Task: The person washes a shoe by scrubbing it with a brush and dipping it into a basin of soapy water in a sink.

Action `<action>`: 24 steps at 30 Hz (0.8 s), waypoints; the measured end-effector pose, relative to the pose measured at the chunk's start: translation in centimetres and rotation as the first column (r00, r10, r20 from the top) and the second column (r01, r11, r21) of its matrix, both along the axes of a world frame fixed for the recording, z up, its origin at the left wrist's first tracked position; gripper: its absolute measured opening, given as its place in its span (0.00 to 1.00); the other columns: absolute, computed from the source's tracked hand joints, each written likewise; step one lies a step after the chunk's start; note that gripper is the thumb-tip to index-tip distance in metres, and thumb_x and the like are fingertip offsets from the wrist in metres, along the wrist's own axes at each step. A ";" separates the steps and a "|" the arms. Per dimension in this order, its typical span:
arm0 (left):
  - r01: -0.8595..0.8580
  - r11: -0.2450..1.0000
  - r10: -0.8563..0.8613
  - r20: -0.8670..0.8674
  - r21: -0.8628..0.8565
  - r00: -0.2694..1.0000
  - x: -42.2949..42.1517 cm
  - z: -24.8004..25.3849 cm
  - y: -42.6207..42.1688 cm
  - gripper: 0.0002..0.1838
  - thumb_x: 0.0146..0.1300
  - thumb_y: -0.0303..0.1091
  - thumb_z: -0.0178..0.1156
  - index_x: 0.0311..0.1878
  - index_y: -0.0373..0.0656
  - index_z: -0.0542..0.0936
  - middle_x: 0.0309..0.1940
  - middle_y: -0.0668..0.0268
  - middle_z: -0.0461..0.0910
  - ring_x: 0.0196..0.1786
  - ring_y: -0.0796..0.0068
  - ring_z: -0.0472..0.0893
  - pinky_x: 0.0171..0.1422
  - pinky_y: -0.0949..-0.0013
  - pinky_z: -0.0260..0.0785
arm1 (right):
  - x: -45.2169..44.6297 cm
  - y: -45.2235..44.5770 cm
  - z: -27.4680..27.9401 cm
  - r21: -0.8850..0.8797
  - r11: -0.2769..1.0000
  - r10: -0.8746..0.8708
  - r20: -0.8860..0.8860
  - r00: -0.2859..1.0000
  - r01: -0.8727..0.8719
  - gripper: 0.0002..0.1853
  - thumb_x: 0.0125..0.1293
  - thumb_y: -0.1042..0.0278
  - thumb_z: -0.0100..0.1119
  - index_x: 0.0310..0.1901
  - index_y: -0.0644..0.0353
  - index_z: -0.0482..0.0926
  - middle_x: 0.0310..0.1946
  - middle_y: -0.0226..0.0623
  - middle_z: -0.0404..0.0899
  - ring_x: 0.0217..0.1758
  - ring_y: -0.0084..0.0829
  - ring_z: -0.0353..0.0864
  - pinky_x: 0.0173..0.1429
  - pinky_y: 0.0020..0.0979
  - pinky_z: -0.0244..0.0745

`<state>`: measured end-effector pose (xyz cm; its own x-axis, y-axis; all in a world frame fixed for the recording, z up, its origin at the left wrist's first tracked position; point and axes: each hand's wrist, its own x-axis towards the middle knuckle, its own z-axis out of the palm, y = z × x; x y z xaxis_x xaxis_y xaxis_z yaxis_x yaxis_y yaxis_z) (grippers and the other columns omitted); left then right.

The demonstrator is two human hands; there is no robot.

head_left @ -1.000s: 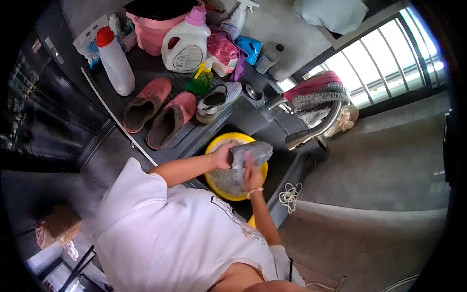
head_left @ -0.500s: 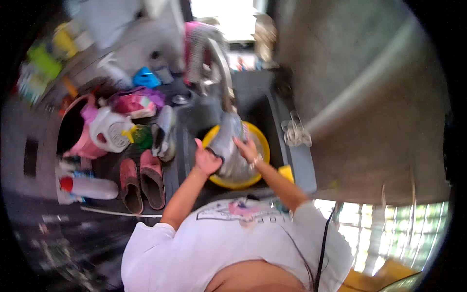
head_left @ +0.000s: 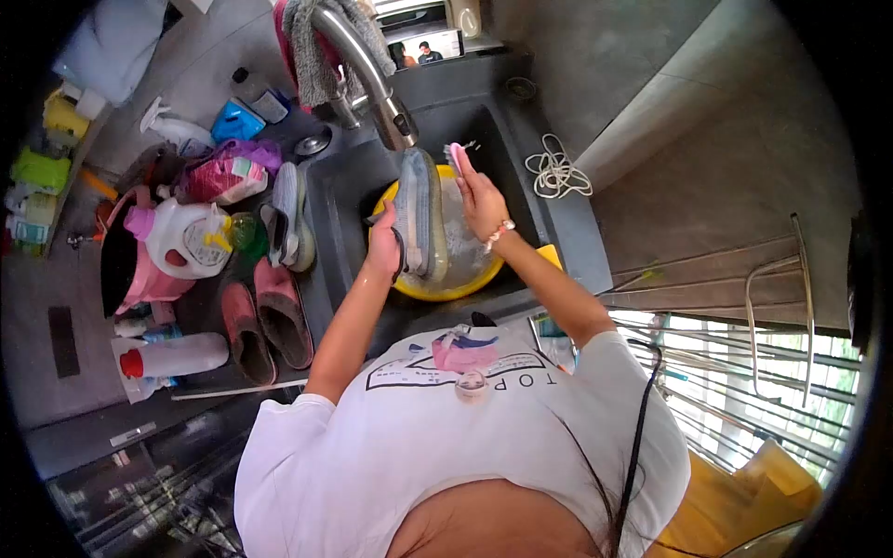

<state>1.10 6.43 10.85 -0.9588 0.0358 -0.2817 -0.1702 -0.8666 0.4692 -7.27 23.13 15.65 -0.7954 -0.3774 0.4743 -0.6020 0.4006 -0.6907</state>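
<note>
My left hand (head_left: 384, 244) is closed around a wet grey shoe (head_left: 416, 200), holding it on its side above a yellow basin (head_left: 445, 295) with cloudy water. The shoe's toe lies just below the faucet spout (head_left: 398, 128). In my right hand (head_left: 486, 206) is a pink scrub brush (head_left: 457, 156), gripped with its bristles facing the shoe and a gap between them. The basin stands inside the dark sink (head_left: 321, 186). My left fingers are partly hidden behind the shoe.
Left of the sink stand another grey shoe (head_left: 294, 219), pink slippers (head_left: 281, 316), a white detergent jug (head_left: 191, 240) and a bottle with a red cap (head_left: 177, 357). A coiled white cord (head_left: 558, 169) lies on the right edge. A phone (head_left: 430, 49) leans at the back.
The shoe has turned from slanting to nearly upright in my left hand. My right hand with the brush has moved up and away from it. The whole view has shifted and sharpened.
</note>
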 end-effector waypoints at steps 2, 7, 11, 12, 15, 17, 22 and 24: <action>-0.019 1.000 0.019 -0.012 0.001 1.000 0.0 1.2 0.5 0.29 0.70 0.53 0.37 0.62 0.38 0.65 0.56 0.57 0.72 0.58 0.61 0.72 0.65 0.59 0.61 | 0.1 0.4 0.2 0.217 0.972 0.098 -0.005 0.995 -0.095 0.24 0.68 0.64 0.45 0.66 0.45 0.60 0.32 0.47 0.77 0.32 0.45 0.77 0.38 0.37 0.73; 0.228 0.901 -0.094 -0.348 0.369 0.933 -0.7 -0.3 -0.7 0.30 0.70 0.54 0.35 0.63 0.39 0.63 0.59 0.56 0.68 0.61 0.59 0.69 0.67 0.55 0.58 | 4.5 0.5 6.3 0.565 0.631 0.283 0.470 0.836 -0.532 0.28 0.63 0.55 0.48 0.66 0.38 0.56 0.44 0.43 0.76 0.48 0.48 0.76 0.50 0.43 0.71; -0.006 0.985 0.018 -0.070 0.172 0.997 -0.3 -1.9 -0.6 0.30 0.70 0.54 0.35 0.64 0.40 0.63 0.60 0.56 0.67 0.63 0.56 0.67 0.69 0.56 0.55 | 1.2 -0.4 0.1 0.394 0.818 0.380 0.178 0.908 -0.420 0.23 0.64 0.57 0.48 0.61 0.42 0.62 0.34 0.45 0.77 0.35 0.45 0.77 0.39 0.43 0.70; -0.029 0.977 0.034 -0.020 0.209 0.999 -0.5 -2.0 -0.5 0.30 0.70 0.53 0.35 0.64 0.40 0.63 0.61 0.56 0.66 0.64 0.56 0.65 0.70 0.56 0.53 | -0.8 -1.5 -1.4 0.371 0.853 0.353 0.107 0.929 -0.367 0.24 0.66 0.63 0.46 0.64 0.40 0.60 0.25 0.47 0.77 0.26 0.46 0.78 0.29 0.44 0.70; -0.096 0.961 0.097 0.008 0.259 0.995 -1.1 -1.7 -0.4 0.29 0.70 0.53 0.35 0.64 0.40 0.63 0.61 0.56 0.67 0.64 0.57 0.65 0.70 0.55 0.52 | 1.0 -2.8 -3.4 0.444 0.838 0.224 0.249 0.942 -0.317 0.23 0.66 0.60 0.46 0.63 0.40 0.61 0.23 0.49 0.77 0.25 0.49 0.77 0.28 0.46 0.69; -0.123 0.961 0.113 0.056 0.249 0.992 -1.0 -2.6 -1.1 0.29 0.70 0.52 0.34 0.64 0.40 0.63 0.61 0.56 0.67 0.65 0.56 0.64 0.71 0.55 0.52 | 4.7 -2.0 -1.3 0.502 0.810 0.183 0.275 0.944 -0.303 0.23 0.66 0.58 0.46 0.63 0.40 0.61 0.21 0.50 0.76 0.24 0.50 0.77 0.28 0.46 0.69; -0.011 0.867 0.086 -0.126 0.498 0.988 -0.1 -6.9 -1.3 0.29 0.70 0.53 0.37 0.62 0.39 0.64 0.59 0.54 0.68 0.61 0.54 0.67 0.67 0.53 0.56 | 6.9 -0.4 -3.2 0.394 0.792 0.365 0.308 0.879 -0.466 0.26 0.67 0.43 0.36 0.60 0.48 0.66 0.31 0.49 0.78 0.34 0.48 0.79 0.39 0.45 0.72; -0.195 0.942 0.177 0.087 0.275 0.980 -1.1 -6.3 -0.5 0.30 0.70 0.52 0.36 0.64 0.37 0.62 0.60 0.53 0.67 0.62 0.54 0.66 0.68 0.53 0.56 | 6.4 -0.8 -3.1 0.443 0.780 0.348 0.281 0.895 -0.442 0.23 0.68 0.48 0.37 0.61 0.46 0.64 0.26 0.51 0.77 0.29 0.49 0.78 0.32 0.46 0.70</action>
<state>-0.01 5.89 4.53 -0.9374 -0.0555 -0.3438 -0.0140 -0.9804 0.1964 -0.87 22.29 12.57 -0.5756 -0.8176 0.0133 -0.6708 0.4628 -0.5795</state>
